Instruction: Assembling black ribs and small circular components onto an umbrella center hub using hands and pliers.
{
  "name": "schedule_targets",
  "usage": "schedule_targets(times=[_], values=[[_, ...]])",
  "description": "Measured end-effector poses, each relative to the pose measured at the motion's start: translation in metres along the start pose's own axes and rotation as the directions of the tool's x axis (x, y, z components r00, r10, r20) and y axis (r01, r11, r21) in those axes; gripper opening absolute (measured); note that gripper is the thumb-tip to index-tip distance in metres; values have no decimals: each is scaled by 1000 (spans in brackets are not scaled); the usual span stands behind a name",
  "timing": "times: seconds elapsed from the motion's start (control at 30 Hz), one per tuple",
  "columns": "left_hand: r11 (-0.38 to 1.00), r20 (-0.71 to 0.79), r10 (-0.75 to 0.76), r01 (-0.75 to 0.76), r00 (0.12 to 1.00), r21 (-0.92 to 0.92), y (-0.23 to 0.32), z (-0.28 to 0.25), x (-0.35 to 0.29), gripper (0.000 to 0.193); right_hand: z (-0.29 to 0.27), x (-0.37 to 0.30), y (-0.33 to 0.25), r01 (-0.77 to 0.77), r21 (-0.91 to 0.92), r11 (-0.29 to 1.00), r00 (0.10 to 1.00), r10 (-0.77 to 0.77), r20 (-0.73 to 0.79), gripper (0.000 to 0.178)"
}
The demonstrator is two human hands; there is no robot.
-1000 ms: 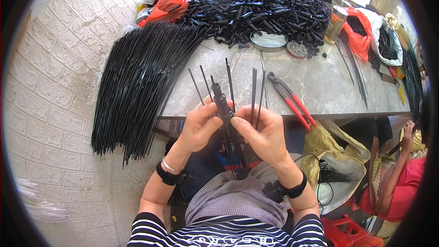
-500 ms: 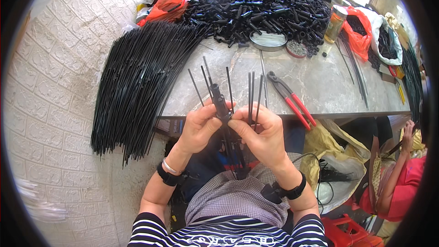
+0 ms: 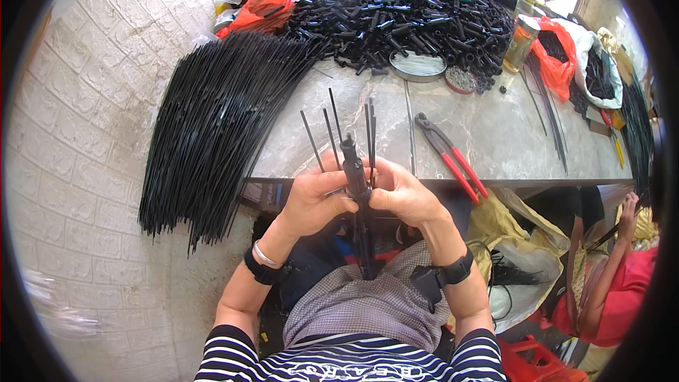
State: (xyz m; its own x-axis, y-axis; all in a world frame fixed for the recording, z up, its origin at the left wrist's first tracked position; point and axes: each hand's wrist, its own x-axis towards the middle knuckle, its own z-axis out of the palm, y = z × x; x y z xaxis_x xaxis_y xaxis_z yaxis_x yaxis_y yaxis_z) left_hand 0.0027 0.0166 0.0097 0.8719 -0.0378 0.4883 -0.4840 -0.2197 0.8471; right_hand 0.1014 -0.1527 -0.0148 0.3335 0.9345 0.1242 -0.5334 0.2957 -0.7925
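Note:
Upright in front of my lap is a black tube-like plastic part (image 3: 356, 173), with several thin black rods (image 3: 312, 133) fanned up around it. My left hand (image 3: 316, 198) is closed around its left side, thumb against the tube and rods rising past the fingers. From the other side my right hand (image 3: 409, 194) pinches the same part, with a few rods (image 3: 370, 134) standing close together by its fingertips. The tube runs down between my wrists toward my checked apron (image 3: 353, 304). The fingers hide where the rods meet it.
A large bundle of black rods (image 3: 212, 127) overhangs the grey table's (image 3: 297, 163) left end. Behind lie a heap of black tube parts (image 3: 403, 14), a round tin (image 3: 417, 67) and a bottle (image 3: 521, 42). Red-handled cutters (image 3: 453, 159) lie right. Another person (image 3: 622, 276) sits at the right.
My right hand has moved in toward the tube, and its rods now stand close beside it. The tube has shifted slightly right and lower. My left hand has stayed on it.

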Motion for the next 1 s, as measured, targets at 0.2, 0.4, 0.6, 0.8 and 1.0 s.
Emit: schedule_targets(times=[0.2,0.4,0.6,0.8,1.0], values=[[973,32,194,-197,980,120,-5,2,7,39,8,-9,-4,3,-34,999,997,0,74,68],[968,33,241,-243,970,59,-6,12,11,41,0,-17,-12,-80,-72,994,975,93,203,55],[985,-91,89,-101,992,-139,-13,32,4,51,5,-24,-2,0,27,1000,991,-4,134,42],[902,-319,-297,154,900,-403,11,50,-3,83,20,-36,3,152,-67,986,953,-164,-255,22],[979,-336,-101,153,937,132,24,53,2,38,48,-33,14,228,-485,844,683,-493,-539,14]])
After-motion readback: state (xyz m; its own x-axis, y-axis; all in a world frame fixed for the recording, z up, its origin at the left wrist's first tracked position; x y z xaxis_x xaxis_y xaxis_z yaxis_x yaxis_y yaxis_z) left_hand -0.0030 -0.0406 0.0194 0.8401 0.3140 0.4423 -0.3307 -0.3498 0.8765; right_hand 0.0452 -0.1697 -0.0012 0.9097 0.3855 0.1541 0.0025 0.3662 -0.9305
